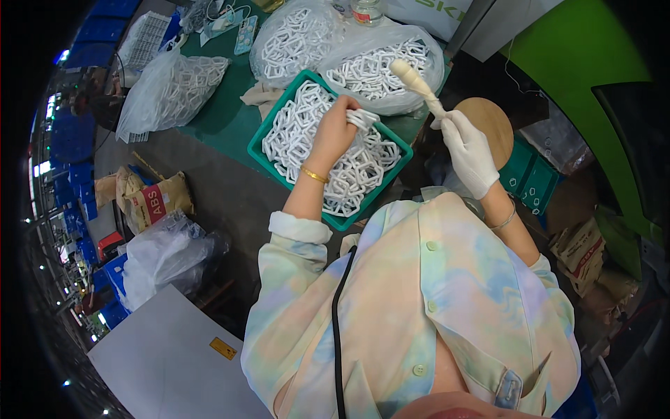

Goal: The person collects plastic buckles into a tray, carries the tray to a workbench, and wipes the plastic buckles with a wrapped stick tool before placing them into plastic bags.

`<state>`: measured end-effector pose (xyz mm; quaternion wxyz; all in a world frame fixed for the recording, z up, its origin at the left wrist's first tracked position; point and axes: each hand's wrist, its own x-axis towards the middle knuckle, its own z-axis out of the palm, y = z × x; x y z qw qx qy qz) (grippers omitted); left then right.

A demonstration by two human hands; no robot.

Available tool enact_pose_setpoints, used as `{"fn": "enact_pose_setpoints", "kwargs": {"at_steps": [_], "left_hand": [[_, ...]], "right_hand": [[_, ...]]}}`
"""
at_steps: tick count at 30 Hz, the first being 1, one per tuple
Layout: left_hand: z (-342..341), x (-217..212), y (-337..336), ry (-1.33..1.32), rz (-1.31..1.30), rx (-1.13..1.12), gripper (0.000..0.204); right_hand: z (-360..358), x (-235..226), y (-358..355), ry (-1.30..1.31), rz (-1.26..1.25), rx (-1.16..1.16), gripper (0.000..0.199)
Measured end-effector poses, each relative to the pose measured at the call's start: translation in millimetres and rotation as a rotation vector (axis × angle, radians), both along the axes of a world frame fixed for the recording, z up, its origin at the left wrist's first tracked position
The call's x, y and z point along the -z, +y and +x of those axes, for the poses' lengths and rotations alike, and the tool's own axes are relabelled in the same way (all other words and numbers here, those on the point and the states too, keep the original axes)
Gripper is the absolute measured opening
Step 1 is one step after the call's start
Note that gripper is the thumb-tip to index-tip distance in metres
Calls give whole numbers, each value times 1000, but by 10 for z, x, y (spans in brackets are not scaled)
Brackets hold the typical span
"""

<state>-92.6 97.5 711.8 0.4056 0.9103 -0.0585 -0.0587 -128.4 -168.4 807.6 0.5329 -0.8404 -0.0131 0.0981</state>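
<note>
My bare left hand (338, 129) reaches over a green plastic bin (278, 177) heaped with white angular plastic rings (293, 136). Its fingers are closed around a small bunch of these white plastic rings (361, 119), just above the heap. To the right, my right hand (469, 152) wears a white glove and is closed on the thin lower end of a cream-coloured stick-like tool (413, 78). The tool points up and to the left, its thicker end lumpy as if wrapped. What the tool's gripped end looks like is hidden in the glove.
Clear plastic bags of white rings (296, 38) stand on the green table (216, 129) behind and left of the bin. A round wooden stool top (485, 129) and a green tray (534, 178) with a few rings lie right. Paper sacks (153, 199) stand left.
</note>
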Motion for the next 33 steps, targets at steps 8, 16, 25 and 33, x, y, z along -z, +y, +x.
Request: {"fn": "enact_pose_setpoints", "kwargs": {"at_steps": [8, 16, 25, 33], "left_hand": [[-232, -660, -387, -145, -506, -74, 34], [-332, -1057, -710, -280, -515, -73, 38], [-323, -1057, -620, -439, -270, -140, 36], [-300, -1030, -580, -53, -794, -362, 26]], "right_hand": [[40, 32, 348, 16, 191, -57, 25], [53, -50, 484, 42, 462, 28, 22], [-142, 1, 393, -13, 377, -30, 22], [-252, 140, 245, -16, 216, -31, 17]]}}
